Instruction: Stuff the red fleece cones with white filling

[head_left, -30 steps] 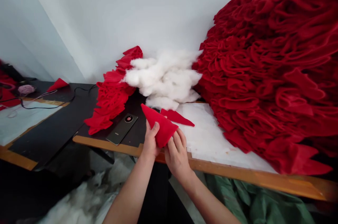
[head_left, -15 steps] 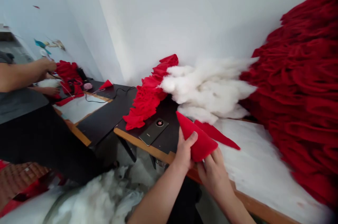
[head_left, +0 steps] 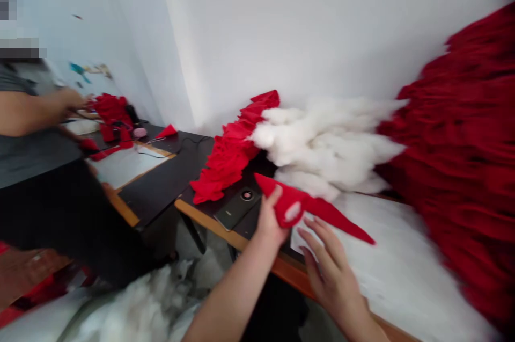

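Note:
My left hand [head_left: 272, 218] is wrapped round a red felt cone [head_left: 285, 198]. White stuffing shows in the cone's open end, which faces me. Just right of that opening is my right hand [head_left: 332, 261], fingers apart and nothing in them. A flat red felt piece [head_left: 341, 217] with a pointed end lies on the table behind the hands. Past the cone sits a heap of white fluffy stuffing [head_left: 322, 140]. To its left runs a row of stacked red felt pieces [head_left: 231, 151].
A phone [head_left: 237, 209] lies near the front edge of the table [head_left: 193, 208]. A tall pile of red felt [head_left: 462, 170] rises on the right. More white stuffing [head_left: 140, 304] is low at left. A co-worker [head_left: 36, 154] stands at another table on the left.
My right hand has come away from the cone and opened. The left hand has turned the cone so its stuffed opening faces me. The view has shifted slightly.

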A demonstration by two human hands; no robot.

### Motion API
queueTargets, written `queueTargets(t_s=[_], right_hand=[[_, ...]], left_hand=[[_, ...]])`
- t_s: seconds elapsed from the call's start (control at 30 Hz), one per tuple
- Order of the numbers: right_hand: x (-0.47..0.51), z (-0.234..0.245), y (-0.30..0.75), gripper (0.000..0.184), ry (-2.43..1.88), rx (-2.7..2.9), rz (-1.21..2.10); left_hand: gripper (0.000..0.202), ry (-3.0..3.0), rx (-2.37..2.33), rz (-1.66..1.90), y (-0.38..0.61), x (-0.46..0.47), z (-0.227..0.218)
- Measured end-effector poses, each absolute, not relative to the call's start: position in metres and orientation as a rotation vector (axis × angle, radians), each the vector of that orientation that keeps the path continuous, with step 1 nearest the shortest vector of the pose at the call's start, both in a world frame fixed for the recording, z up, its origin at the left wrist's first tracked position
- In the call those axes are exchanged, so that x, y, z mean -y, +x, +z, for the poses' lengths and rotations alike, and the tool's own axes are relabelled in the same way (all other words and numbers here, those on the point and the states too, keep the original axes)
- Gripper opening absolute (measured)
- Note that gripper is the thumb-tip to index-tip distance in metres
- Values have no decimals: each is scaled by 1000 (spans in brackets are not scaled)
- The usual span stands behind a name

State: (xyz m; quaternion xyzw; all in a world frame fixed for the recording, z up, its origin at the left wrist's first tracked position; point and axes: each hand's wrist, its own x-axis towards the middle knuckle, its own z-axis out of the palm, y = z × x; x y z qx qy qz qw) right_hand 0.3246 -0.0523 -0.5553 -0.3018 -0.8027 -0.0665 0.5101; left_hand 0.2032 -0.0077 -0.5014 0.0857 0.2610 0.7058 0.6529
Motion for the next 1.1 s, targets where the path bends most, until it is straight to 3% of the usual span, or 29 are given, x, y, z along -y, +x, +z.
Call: queueTargets(t_s=[0.13,0.4,0.6,0.77,0.9,1.1], right_hand=[[41,-548,342,28,-879,1966,-19],[-50,-536,369,27,-1045,1910,-168],[-101,-514,348,45,-1178,1819,-423],[-135,-504,341,36,-1326,1861,-146],[-130,-492,353,24,-1324,1514,144],[-94,-479,356,37,-1096,1217,745]], left_hand=[[23,141,-486,1633,180,-22,-486],[34,113,-314,1592,183,-53,-506],[38,100,-328,1557,181,-56,-519],[37,15,-374,1540,176,-59,-520],[41,-9,-350,1525,172,-61,-521],[50,98,-260,1399,174,-55,-517]])
